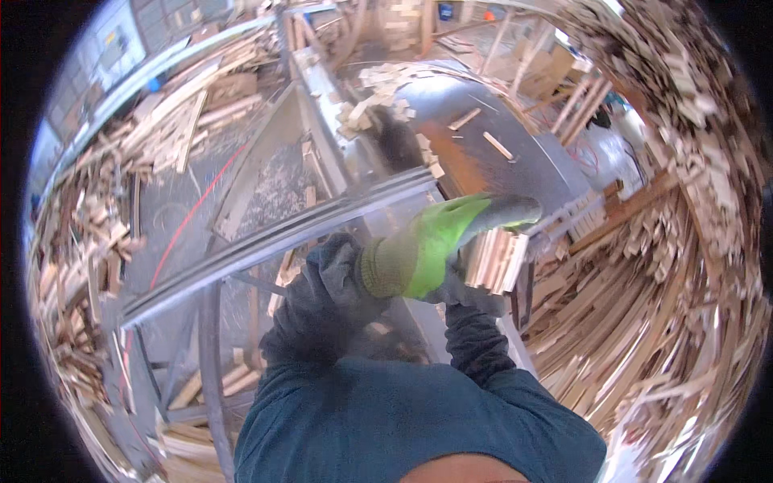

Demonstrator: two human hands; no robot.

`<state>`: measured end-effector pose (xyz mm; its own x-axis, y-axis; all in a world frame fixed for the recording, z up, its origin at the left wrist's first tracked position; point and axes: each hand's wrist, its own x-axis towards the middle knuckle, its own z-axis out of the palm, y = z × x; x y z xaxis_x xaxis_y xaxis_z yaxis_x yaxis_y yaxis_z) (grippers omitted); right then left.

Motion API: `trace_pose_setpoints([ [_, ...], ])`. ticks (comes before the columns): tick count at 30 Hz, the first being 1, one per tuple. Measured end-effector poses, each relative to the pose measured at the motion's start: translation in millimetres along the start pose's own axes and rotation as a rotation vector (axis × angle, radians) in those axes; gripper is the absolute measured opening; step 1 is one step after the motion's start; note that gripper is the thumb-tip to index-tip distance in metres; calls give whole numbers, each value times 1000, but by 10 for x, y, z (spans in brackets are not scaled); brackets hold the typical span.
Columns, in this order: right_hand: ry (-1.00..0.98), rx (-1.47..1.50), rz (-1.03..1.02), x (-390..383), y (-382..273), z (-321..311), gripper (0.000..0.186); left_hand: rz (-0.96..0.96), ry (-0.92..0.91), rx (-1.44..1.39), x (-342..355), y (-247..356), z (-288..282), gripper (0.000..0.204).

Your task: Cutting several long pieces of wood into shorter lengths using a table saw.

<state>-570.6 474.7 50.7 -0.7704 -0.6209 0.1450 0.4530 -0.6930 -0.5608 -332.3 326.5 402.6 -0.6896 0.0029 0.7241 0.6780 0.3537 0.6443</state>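
A short bundle of wooden strips [497, 262] is held in front of my chest, its pale and reddish-brown pieces side by side. My left hand [439, 241], in a green glove with grey fingers, reaches across from the left and closes about the bundle's left side and far end; its fingertips are smeared by motion. Beneath the near end is my right hand [485, 302], in a grey glove, supporting the bundle with its fingers mostly hidden. Just beyond my left forearm runs a long metal rail [282, 245].
A dark metal table [515, 133] with loose wood pieces stands ahead. Long strips are heaped in a large stack [636, 314] at right. Offcuts [97, 249] lie in piles at left, near a red hose [189, 216] on the floor. A metal frame [211, 354] stands at near left.
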Motion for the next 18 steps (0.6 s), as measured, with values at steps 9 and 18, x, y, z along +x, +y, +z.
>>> trace_pose_setpoints([
  [9, -41, 218, 64, -89, -1020, -36, 65, -57, -142, -59, 500, 500, 1182, 88],
  [18, 105, 93, 233, -139, -990, 435, 51, -153, 313, -206, -699, 103, 639, 120],
])
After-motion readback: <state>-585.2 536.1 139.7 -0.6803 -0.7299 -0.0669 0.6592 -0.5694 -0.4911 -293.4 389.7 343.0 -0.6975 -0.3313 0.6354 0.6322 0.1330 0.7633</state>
